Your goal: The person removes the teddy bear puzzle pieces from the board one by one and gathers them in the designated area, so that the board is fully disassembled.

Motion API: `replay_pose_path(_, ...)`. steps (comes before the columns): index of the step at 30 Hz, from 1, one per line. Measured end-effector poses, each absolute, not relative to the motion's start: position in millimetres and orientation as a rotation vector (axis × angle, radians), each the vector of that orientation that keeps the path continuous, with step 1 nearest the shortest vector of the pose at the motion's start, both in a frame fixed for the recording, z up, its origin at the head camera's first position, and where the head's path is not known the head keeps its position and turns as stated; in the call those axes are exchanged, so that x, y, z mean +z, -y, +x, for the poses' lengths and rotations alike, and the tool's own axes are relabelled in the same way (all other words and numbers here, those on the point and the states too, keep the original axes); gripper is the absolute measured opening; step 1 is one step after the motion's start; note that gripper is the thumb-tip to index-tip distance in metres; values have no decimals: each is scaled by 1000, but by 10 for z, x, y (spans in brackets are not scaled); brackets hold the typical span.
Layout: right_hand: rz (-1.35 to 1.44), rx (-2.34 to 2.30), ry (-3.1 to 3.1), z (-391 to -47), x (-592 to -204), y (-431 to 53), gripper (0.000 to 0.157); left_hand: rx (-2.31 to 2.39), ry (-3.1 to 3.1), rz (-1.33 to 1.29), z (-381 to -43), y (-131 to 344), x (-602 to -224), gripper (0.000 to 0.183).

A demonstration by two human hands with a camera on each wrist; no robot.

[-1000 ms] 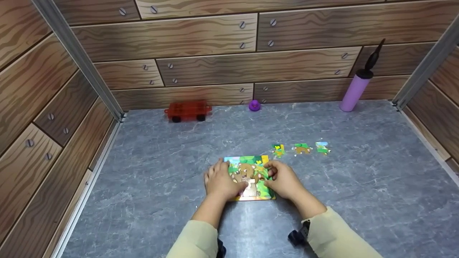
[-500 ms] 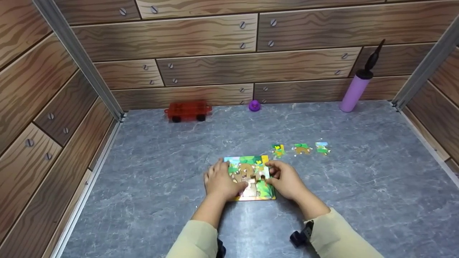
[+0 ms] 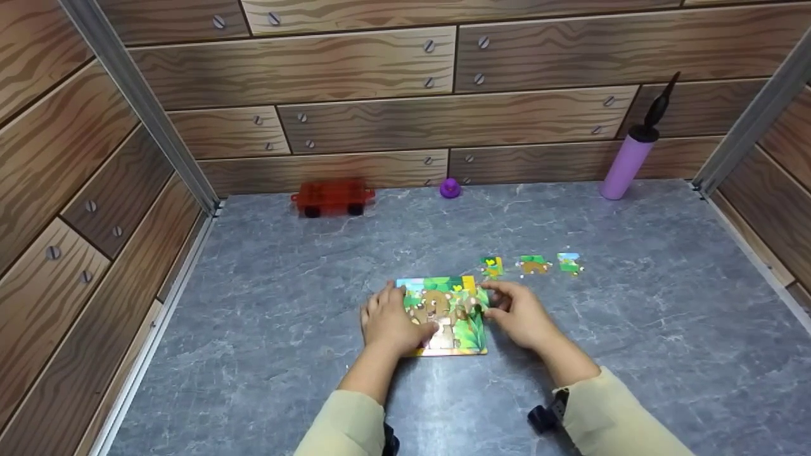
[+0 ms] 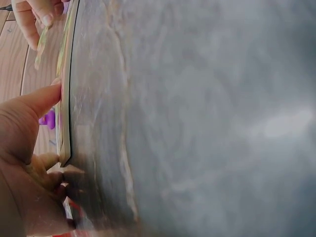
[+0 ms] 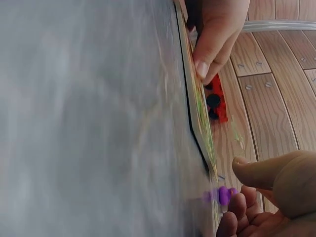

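Observation:
A square jigsaw puzzle (image 3: 466, 335) with a brown bear picture lies flat on the grey table. My left hand (image 3: 389, 320) holds its left side, thumb on the picture and fingers along the edge. Over the puzzle's right edge, my right hand (image 3: 516, 313) pinches a jigsaw piece (image 4: 42, 48) between thumb and fingers. In the left wrist view that piece is tilted and raised off the board. Behind the puzzle lie three loose pieces in a row: a yellow-green one (image 3: 491, 266), a brown and green one (image 3: 533, 263) and a blue-green one (image 3: 569, 261).
Along the back wall stand a red toy wagon (image 3: 333, 197), a small purple toy (image 3: 450, 187) and a purple hand pump (image 3: 627, 163) with a black nozzle. Wood-patterned walls (image 3: 361, 66) close off the back and both sides of the table.
My right hand has drawn rightward and lifted a piece from the puzzle's right side, holding it tilted now. The left hand has stayed in place on the puzzle.

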State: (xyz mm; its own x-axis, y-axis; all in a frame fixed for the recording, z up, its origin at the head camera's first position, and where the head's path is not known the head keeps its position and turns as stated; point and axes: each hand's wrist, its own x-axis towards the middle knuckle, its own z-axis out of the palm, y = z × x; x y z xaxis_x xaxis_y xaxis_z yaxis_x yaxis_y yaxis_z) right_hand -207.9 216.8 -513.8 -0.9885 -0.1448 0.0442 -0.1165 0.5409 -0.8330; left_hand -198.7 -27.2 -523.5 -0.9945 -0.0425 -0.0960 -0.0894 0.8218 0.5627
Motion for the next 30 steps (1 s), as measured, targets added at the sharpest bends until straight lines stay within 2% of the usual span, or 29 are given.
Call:
replay_pose_path(18, -242, -1510, -2869, -2206, -4974, -2728, 49, 901, -2924, -94, -2001, 270, -5257, 96)
replay_pose_path(30, -173, -1430, -3006, -2390, -4706, -3318, 49, 895, -2926, -104, -2016, 276, -5279, 95)
